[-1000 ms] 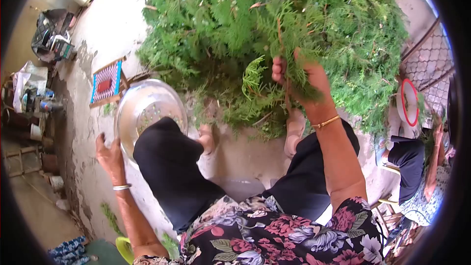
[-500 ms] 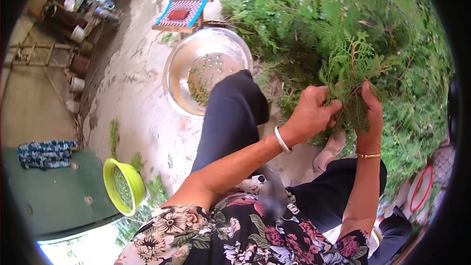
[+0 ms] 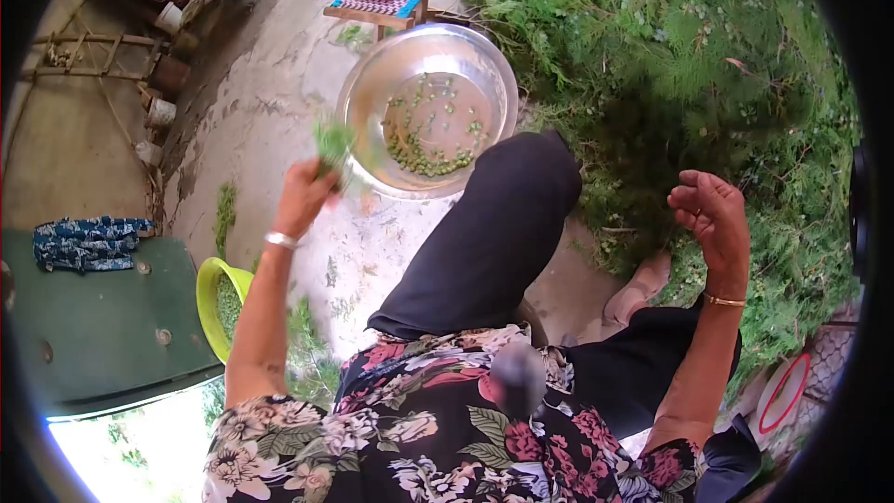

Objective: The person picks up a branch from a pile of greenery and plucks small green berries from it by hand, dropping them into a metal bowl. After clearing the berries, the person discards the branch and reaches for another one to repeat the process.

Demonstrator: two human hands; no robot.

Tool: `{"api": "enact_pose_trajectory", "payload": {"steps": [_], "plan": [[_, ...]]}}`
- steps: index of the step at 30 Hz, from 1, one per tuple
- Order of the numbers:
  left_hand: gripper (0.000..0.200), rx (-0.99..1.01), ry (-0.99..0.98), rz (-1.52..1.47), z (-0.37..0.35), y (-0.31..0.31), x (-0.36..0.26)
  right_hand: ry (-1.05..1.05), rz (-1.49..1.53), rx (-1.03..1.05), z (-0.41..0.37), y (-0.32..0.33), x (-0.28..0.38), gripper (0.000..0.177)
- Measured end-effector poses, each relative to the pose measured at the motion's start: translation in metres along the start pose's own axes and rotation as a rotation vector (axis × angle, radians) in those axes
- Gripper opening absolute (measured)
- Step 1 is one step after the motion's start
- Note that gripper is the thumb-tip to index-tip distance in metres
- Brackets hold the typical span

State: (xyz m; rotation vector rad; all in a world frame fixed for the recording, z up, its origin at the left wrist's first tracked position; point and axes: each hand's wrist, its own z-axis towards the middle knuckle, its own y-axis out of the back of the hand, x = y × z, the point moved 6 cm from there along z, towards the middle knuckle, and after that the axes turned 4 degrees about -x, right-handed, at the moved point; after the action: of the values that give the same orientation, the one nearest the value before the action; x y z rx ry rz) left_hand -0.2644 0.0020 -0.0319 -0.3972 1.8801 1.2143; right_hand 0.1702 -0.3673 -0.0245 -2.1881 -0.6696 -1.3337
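Note:
My left hand (image 3: 305, 194), with a silvery bangle at the wrist, is closed around a green conifer sprig (image 3: 333, 142). Motion smears the sprig. It is just left of the rim of a wide metal basin (image 3: 508, 98). Small round green cones (image 3: 428, 163) lie on the basin's bottom, thickest along its near side. On the other side, my right hand (image 3: 710, 210) is raised in front of the heap of conifer branches (image 3: 643, 37). Its fingers are loosely bent and somewhat apart, and I see nothing in them.
A low woven stool (image 3: 410, 0) with a red object on its seat stands beyond the basin. At left, a lime-green tub (image 3: 207, 303) with green contents sits near a dark green panel (image 3: 102, 335). My bent knee (image 3: 540, 168) is beside the basin.
My left hand has gone from the right hand and the branches across to the basin's left, carrying a sprig. My right hand has let go of the greenery. The view has shifted.

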Motion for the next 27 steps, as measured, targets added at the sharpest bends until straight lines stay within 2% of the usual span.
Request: {"api": "enact_pose_trajectory", "payload": {"steps": [1,2,3,4,5,7,8,10,12,14,16,19,21,23,24,25,27], "plan": [[0.009,0.082,0.038,0.105,-0.015,0.017,0.032,-0.013,-0.032,-0.006,-0.001,0.001,-0.001,0.035],[0.007,0.065,0.372,0.100,-0.040,0.032,0.059,-0.026,-0.026,-0.031,-0.003,-0.003,0.001,0.035],[0.007,0.133,0.450,0.224,-0.060,0.053,0.092,-0.020,-0.095,-0.061,-0.007,-0.009,0.007,0.034],[0.016,0.342,0.745,0.244,-0.077,0.082,0.160,-0.022,-0.170,-0.107,-0.013,-0.006,0.010,0.033],[0.029,0.491,0.390,0.880,-0.086,0.095,0.186,-0.017,-0.149,-0.106,-0.012,0.001,0.009,0.032],[0.038,0.553,-0.325,1.254,-0.101,0.091,0.165,-0.022,-0.120,-0.152,-0.012,0.015,0.006,0.032],[0.038,0.590,-0.363,1.250,-0.084,0.076,0.145,0.005,-0.119,-0.167,-0.012,0.020,0.008,0.033],[0.052,0.286,0.320,0.889,-0.040,0.061,0.106,0.021,-0.123,-0.210,-0.013,0.032,0.010,0.033],[0.042,0.172,0.046,0.736,0.003,0.018,0.024,0.086,-0.089,-0.199,-0.012,0.040,0.015,0.035],[0.035,0.034,-0.588,0.697,0.029,-0.044,-0.081,0.122,-0.064,-0.227,-0.014,0.049,0.021,0.035],[0.033,0.121,-0.763,0.627,0.040,-0.111,-0.179,0.175,-0.013,-0.257,-0.016,0.057,0.027,0.033],[0.038,0.292,-0.831,0.535,0.048,-0.216,-0.248,0.209,0.015,-0.320,-0.021,0.065,0.035,0.030],[0.036,0.370,-0.987,0.529,0.053,-0.284,-0.257,0.209,0.037,-0.341,-0.023,0.069,0.039,0.029],[0.038,0.474,-0.867,0.559,0.078,-0.359,-0.226,0.207,0.061,-0.362,-0.025,0.070,0.042,0.028],[0.041,0.499,-0.741,0.505,0.085,-0.393,-0.205,0.212,0.077,-0.357,-0.027,0.069,0.044,0.027],[0.040,0.500,-0.839,0.440,0.094,-0.429,-0.171,0.217,0.091,-0.346,-0.028,0.069,0.046,0.026],[0.046,0.608,-0.655,0.417,0.090,-0.478,-0.107,0.193,0.050,-0.318,-0.029,0.070,0.046,0.030]]}}
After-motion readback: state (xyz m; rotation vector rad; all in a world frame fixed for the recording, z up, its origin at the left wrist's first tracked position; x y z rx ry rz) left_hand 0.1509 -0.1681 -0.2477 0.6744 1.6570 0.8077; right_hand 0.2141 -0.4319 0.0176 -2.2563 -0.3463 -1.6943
